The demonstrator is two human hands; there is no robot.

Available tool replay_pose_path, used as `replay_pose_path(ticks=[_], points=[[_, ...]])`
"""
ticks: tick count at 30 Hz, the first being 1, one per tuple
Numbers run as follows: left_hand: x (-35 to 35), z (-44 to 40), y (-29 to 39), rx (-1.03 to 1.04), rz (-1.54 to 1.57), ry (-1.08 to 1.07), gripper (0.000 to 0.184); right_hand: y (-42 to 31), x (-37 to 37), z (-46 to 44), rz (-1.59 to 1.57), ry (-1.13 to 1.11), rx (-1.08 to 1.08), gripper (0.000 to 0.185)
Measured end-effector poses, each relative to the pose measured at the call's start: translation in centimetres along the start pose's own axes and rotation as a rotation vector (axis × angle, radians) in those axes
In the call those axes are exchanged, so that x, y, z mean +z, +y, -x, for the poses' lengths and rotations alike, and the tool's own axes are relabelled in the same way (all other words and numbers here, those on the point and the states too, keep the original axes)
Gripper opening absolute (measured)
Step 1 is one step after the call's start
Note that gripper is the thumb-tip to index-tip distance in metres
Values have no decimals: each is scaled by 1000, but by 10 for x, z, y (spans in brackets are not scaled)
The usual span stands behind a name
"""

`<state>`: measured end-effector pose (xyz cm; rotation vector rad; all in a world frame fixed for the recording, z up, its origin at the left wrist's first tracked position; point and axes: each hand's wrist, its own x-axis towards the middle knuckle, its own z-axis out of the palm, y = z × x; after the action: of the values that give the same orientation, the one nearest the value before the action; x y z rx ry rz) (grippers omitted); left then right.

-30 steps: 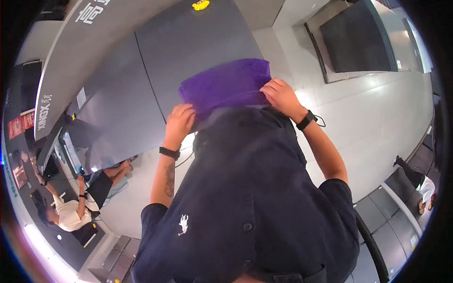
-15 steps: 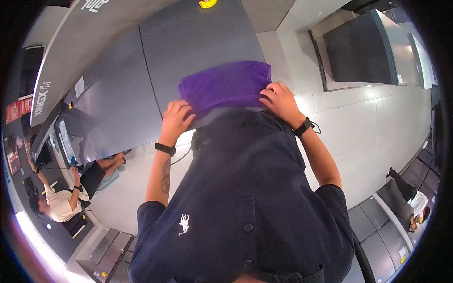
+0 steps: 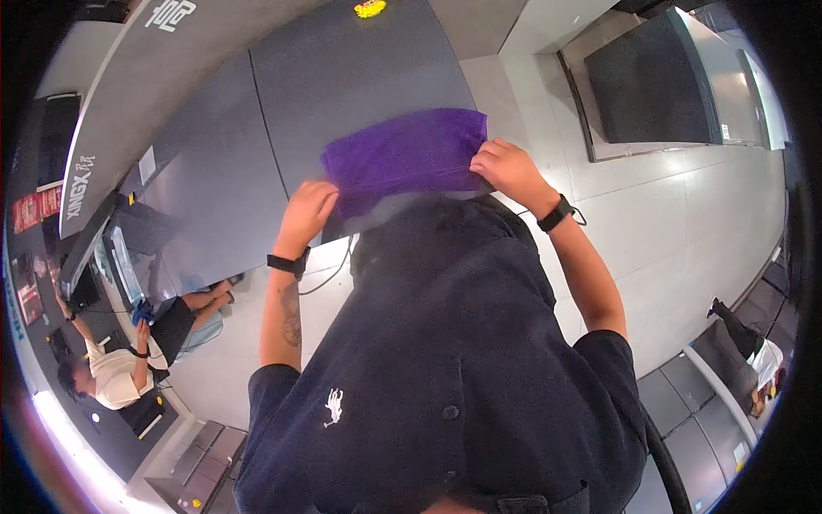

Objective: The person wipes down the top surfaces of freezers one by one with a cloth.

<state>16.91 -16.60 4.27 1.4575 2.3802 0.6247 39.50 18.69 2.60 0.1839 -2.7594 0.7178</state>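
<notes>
A purple towel [image 3: 402,158] lies folded into a wide band on the dark grey table [image 3: 360,77], close to the front edge by my body. My left hand [image 3: 306,212] is at the towel's near left corner, thumb and fingers closed on its edge and slightly blurred. At the opposite end, my right hand [image 3: 512,176] pinches the right edge of the towel with curled fingers. The fingertips of both hands are partly hidden.
A small yellow object [image 3: 371,8] sits at the table's far side. On the left, a person [image 3: 120,373] works at another station holding a dark blue cloth [image 3: 142,312]. Another person [image 3: 765,364] is at the far right. A cable [image 3: 330,283] hangs below the table edge.
My left hand has shifted slightly left and its fingers have drawn together at the towel's edge. My right hand's fingers have closed more tightly. The towel's near edge has shifted a little.
</notes>
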Motion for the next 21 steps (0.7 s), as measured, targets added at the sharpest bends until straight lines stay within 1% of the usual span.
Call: replay_pose_path(ticks=[1,3,4,6,7,10,11,14,15,18,21], points=[[-3,-1,0,0,30,44,14,0,-2,-2,-4,19,-34,9],[-8,-1,2,-2,99,123,14,-4,-7,-3,-27,51,73,8],[-12,0,5,-40,113,132,14,-8,-11,-3,-38,65,130,8],[-23,1,10,-113,145,149,15,-15,-14,-1,40,63,53,7],[-26,3,12,-126,104,159,14,-16,-15,-2,81,60,11,7],[-13,17,8,-71,-15,152,13,-29,-12,8,58,-59,41,7],[-5,21,11,-7,-77,135,12,-30,-7,15,30,-112,66,10],[18,30,29,-88,-192,55,13,-33,11,27,-78,-39,133,13],[26,32,27,-91,-168,110,14,-36,12,26,-69,-23,145,14],[35,37,29,-116,-160,166,12,-45,10,25,-40,3,192,16],[35,42,31,-74,-176,189,12,-41,12,26,-24,-9,217,16]])
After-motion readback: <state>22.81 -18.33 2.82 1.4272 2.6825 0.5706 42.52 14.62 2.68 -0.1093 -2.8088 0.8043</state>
